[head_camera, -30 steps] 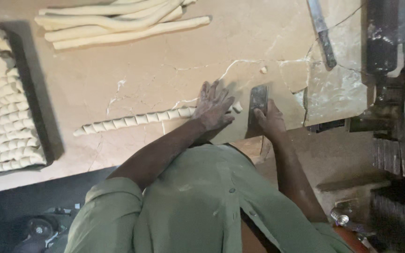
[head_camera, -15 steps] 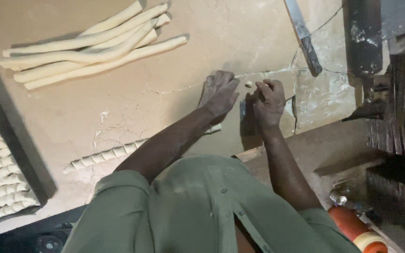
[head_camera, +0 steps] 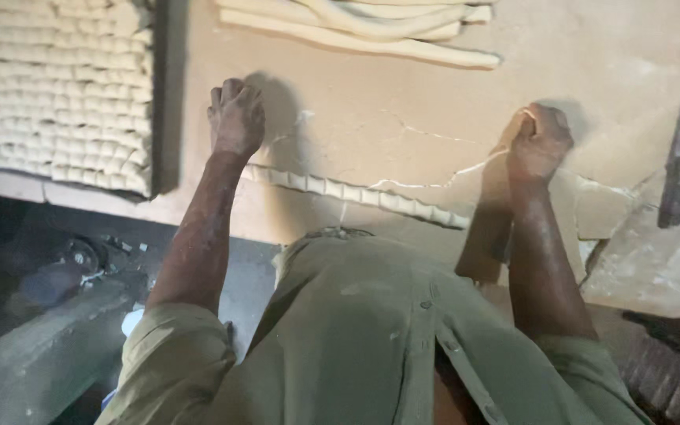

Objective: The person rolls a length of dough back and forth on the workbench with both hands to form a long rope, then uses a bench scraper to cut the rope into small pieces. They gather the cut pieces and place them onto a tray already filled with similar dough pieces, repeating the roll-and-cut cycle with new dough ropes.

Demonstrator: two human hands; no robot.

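While both fists, left hand (head_camera: 236, 116) and right hand (head_camera: 539, 142), press closed, the cracked floury table (head_camera: 371, 118) bears a cut dough rope (head_camera: 356, 194).

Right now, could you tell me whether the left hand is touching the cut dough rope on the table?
Cannot tell. In the head view the left hand sits at the end of the cut dough rope, but the wrist hides the meeting point.

The dough rope (head_camera: 356, 193) was a long thin pale strip, already notched into a row of little segments. It lay flat near the front edge of the surface (head_camera: 371, 110), slanting slightly, with its left end touching the left hand (head_camera: 236, 116).
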